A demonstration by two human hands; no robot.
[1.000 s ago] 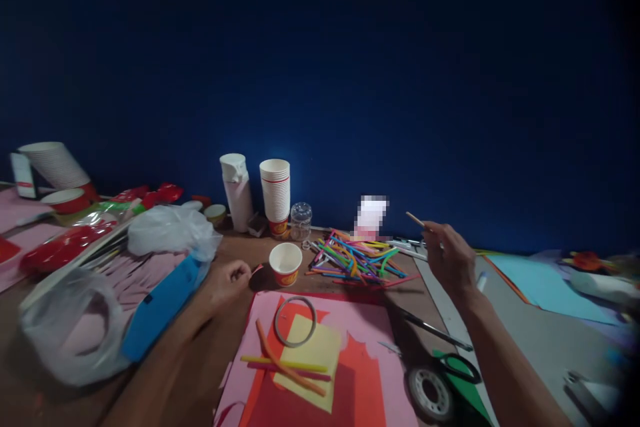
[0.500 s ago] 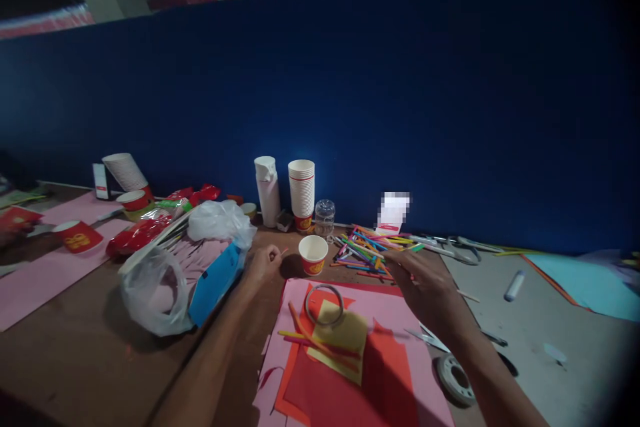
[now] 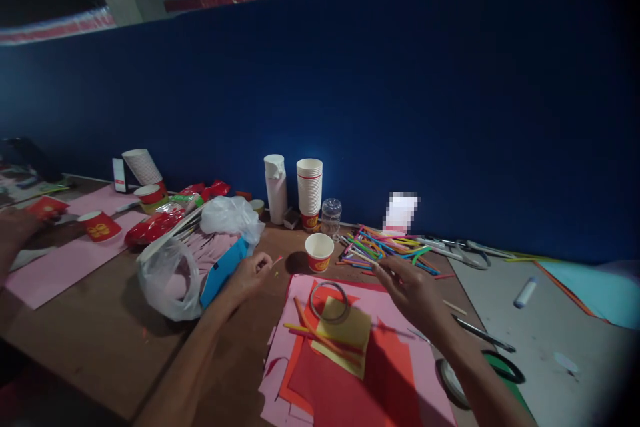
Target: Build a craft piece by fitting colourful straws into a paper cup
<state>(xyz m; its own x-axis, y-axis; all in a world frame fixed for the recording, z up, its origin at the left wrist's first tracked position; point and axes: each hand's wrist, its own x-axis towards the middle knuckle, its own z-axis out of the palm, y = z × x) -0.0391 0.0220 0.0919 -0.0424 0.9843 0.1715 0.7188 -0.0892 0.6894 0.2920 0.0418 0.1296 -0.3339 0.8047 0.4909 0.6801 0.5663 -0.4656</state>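
Pinching a tiny pinkish-red strip in the curled left hand, and reaching with the half-bent right hand to the near side of the heaped coloured pieces; cannot tell whether gripping anything there. Juts, thin and short, from the left fingertips toward the upright paper cup between both hands.

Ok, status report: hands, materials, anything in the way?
Left hand pinching small reddish bit. Right hand at colourful strips, grip unclear. Paper cup upright between hands, possibly in the way.
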